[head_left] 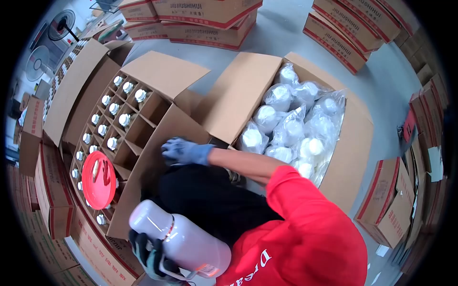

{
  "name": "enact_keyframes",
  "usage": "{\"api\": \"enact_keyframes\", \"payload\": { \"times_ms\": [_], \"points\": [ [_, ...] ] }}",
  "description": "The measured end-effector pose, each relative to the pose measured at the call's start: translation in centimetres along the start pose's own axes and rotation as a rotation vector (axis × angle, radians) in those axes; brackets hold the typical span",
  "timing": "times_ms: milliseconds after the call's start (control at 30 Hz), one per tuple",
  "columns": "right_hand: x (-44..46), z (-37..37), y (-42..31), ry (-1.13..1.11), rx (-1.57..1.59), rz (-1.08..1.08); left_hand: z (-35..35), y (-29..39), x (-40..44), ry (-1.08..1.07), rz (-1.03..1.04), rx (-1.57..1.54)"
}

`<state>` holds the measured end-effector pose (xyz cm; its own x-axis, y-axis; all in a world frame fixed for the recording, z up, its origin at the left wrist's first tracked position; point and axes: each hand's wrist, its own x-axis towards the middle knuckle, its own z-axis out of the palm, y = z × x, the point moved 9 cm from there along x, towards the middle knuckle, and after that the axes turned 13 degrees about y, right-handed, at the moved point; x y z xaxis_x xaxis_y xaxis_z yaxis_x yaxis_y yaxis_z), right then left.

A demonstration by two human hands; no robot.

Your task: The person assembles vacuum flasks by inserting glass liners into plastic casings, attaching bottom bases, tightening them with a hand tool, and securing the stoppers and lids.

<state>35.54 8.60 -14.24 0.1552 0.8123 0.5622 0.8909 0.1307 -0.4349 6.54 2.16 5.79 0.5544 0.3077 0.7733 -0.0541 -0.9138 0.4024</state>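
Note:
My left hand (153,257), in a dark and teal glove, grips the handle side of a large pale pink jug (198,243). The jug lies tilted across my lap, its rounded lid toward the upper left. My right hand (183,151), in a grey-blue glove, is beside the raised flap (157,157) of a divided carton, above my dark-trousered knee. Its fingers are loosely bent and slightly apart, with nothing seen in them. White-capped bottles (124,119) stand in the carton's compartments. A red round tray (98,183) with small red and pale items sits on them.
An open carton (355,138) to the right holds several plastic-wrapped white items (288,126). Stacked cartons (205,33) stand at the top, with more (341,40) at the upper right and on both sides. Two fans (62,25) are at the upper left.

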Motion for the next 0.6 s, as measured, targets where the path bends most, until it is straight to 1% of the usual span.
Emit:
{"api": "enact_keyframes", "payload": {
  "times_ms": [33,67,100,133,167,200,233,267,300,333,367,400,433,500,567,600],
  "points": [
    [-1.7,-4.2,1.5,0.216,0.151,0.032,0.7,0.4,0.3,-0.031,0.015,0.045],
    [-3.7,-8.0,3.7,0.347,0.003,0.052,1.0,0.0,-0.7,-0.075,-0.017,0.139],
    [-13.9,-14.2,6.2,0.308,-0.160,0.169,4.0,2.4,-4.9,-0.130,-0.192,0.033],
    [-16.0,-19.3,7.9,0.341,-0.494,0.107,4.5,2.6,-5.4,-0.201,-0.227,0.082],
    [-18.0,-25.2,12.6,0.470,-0.444,0.450,5.9,2.3,-5.7,-0.242,-0.245,0.128],
    [-20.5,-30.1,15.0,0.540,-0.614,0.596,6.2,1.7,-6.4,-0.264,-0.208,0.179],
    [-25.8,-32.4,18.6,0.416,-0.786,0.835,6.1,1.6,-7.9,-0.293,-0.185,0.212],
    [-31.5,-34.5,22.0,0.219,-0.952,1.059,4.5,-1.7,-12.1,-0.636,-0.087,0.231],
    [-39.5,-35.2,28.1,0.145,-0.996,1.248,3.6,-5.2,-15.9,-0.954,0.017,0.251],
    [-44.0,-35.5,30.6,-0.012,-0.965,1.391,5.0,-2.8,-13.1,-1.074,0.455,0.742],
    [-48.4,-35.6,32.7,-0.190,-0.927,1.517,5.1,-0.9,-10.1,-0.957,0.207,0.521],
    [-52.6,-34.3,35.6,-0.443,-0.917,1.460,5.2,0.9,-7.1,-0.821,-0.005,0.269],
    [-48.8,-35.3,31.6,-0.462,-0.968,1.435,4.5,1.8,-5.0,-0.704,-0.138,0.171],
    [-47.0,-37.4,32.0,0.033,-0.898,1.316,3.6,1.6,-3.5,-0.560,-0.278,0.163],
    [-44.0,-39.8,32.6,0.375,-0.775,1.134,2.4,0.8,-2.8,-0.448,-0.372,0.174],
    [-40.4,-41.1,30.7,0.517,-0.727,0.932,1.9,0.1,-2.5,-0.398,-0.409,0.179]
  ]
}}
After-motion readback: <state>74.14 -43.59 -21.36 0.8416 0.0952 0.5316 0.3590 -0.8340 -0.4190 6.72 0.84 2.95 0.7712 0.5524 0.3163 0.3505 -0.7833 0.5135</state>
